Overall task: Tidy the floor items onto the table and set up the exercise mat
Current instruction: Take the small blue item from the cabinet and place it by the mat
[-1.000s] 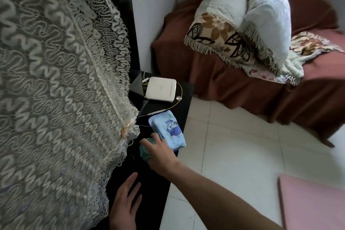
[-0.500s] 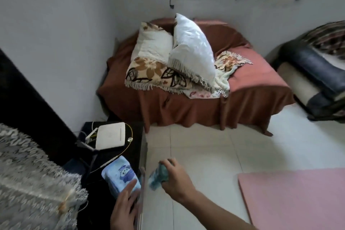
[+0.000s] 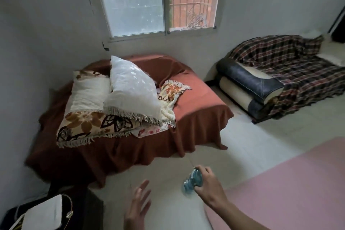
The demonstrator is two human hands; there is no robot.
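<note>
Both hands hang low in the view: the right hand [image 3: 209, 186] is curled round a small blue-green translucent object [image 3: 193, 180], fingers over its top and thumb beneath, while the left hand [image 3: 137, 205] is released, fingers straight and spread, holding nothing. A second ago that same object was being held over the dark surface [image 3: 89, 209], next to a blue pouch, with the left hand resting flat nearby; half a second ago it had already been drawn away from there. Now the pouch is out of sight, the surface sits well to the left of the left hand with only the white router [image 3: 44, 213] showing on it, and the object hangs above the pale floor tiles [image 3: 164, 170]. It seems the item was not set down but carried off, so this piece of tidying looks unfinished, or the object belongs with the mat work instead. What it is exactly cannot be told; it looks ribbed, glossy and light. Just right of the right hand the pink exercise mat [image 3: 280, 188] lies flat on the floor, apparently unrolled. Farther off stand the sofa under a rust-brown cover [image 3: 196, 99] with pillows, and beyond the mat a plaid-draped couch [image 3: 291, 65].
</note>
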